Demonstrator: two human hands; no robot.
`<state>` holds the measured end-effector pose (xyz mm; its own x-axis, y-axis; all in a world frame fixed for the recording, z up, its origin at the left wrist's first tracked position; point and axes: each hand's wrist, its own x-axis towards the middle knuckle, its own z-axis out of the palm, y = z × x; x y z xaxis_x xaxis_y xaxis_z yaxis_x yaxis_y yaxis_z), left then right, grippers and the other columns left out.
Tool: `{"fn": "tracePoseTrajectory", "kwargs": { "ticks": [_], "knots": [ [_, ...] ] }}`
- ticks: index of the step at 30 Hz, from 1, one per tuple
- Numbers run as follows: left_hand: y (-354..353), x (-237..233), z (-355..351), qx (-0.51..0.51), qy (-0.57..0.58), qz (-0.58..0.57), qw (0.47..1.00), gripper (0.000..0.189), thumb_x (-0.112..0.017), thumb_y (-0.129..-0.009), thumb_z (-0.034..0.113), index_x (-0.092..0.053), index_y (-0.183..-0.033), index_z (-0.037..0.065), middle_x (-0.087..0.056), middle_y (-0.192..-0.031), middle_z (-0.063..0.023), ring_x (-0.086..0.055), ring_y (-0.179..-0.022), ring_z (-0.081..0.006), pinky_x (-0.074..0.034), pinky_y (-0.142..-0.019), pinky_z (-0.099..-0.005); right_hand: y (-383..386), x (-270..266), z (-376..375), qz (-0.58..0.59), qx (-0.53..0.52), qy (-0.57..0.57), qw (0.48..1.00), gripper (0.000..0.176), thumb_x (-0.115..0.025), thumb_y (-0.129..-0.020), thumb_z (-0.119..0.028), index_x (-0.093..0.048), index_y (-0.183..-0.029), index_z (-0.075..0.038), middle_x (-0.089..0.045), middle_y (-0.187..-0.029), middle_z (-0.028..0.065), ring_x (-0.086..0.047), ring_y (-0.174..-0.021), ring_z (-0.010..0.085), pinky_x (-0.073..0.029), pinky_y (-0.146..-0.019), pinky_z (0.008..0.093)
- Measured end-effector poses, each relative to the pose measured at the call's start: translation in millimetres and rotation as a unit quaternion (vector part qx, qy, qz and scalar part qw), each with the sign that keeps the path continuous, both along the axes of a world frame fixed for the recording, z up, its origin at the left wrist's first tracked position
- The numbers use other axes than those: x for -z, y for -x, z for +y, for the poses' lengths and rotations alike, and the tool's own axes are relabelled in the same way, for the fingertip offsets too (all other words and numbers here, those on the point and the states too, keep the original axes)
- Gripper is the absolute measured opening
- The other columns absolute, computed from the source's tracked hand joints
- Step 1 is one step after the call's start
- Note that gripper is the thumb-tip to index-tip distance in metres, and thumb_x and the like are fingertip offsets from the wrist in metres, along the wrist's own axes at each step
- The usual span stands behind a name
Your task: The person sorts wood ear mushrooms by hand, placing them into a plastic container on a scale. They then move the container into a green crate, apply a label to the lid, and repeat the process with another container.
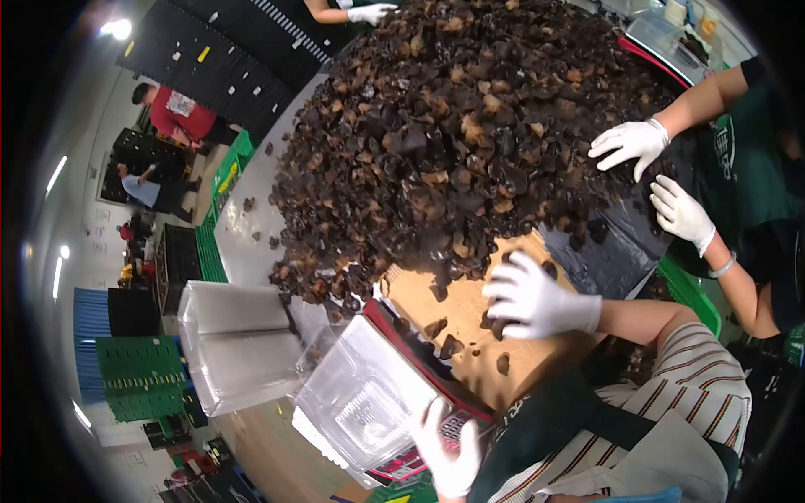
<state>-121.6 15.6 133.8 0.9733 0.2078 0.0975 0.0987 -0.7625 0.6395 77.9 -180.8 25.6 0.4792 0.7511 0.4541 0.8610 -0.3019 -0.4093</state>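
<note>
A big heap of dark dried wood-ear mushrooms [470, 126] covers the table. My right hand [537, 302], in a white glove, lies with fingers spread on the heap's near edge, touching loose pieces [444, 344] on a brown board [470, 369]. My left hand [449, 453], also gloved, grips the near rim of a clear plastic tray [360, 402]. The tray sits on a red-edged scale [419, 356] whose keypad shows beside my fingers.
A stack of clear trays [235, 344] stands left of the scale. A co-worker's two gloved hands [633, 142] [683, 214] work at the heap's right side, near black plastic sheet [604, 251]. Another gloved hand [369, 12] reaches in at the top. Green crates [138, 377] and people stand beyond the table.
</note>
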Motion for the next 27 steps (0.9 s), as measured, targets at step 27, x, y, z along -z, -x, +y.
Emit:
{"fn": "tracePoseTrajectory", "kwargs": {
  "ticks": [27],
  "knots": [
    [-12.1,105.2,-60.8,0.094,-0.020,0.133,0.987,0.045,-0.074,-0.067,0.006,-0.051,-0.106,0.004,-0.043,-0.122,-0.0283,-0.045,-0.115,-0.0450,-0.041,-0.097,-0.0466,87.5,67.1,-79.2,0.106,-0.104,-0.077,0.986,0.027,-0.068,-0.080,-0.024,-0.060,-0.106,-0.021,-0.057,-0.100,0.0000,-0.050,-0.116,0.0278,-0.026,-0.106,0.0577]
  ]
}}
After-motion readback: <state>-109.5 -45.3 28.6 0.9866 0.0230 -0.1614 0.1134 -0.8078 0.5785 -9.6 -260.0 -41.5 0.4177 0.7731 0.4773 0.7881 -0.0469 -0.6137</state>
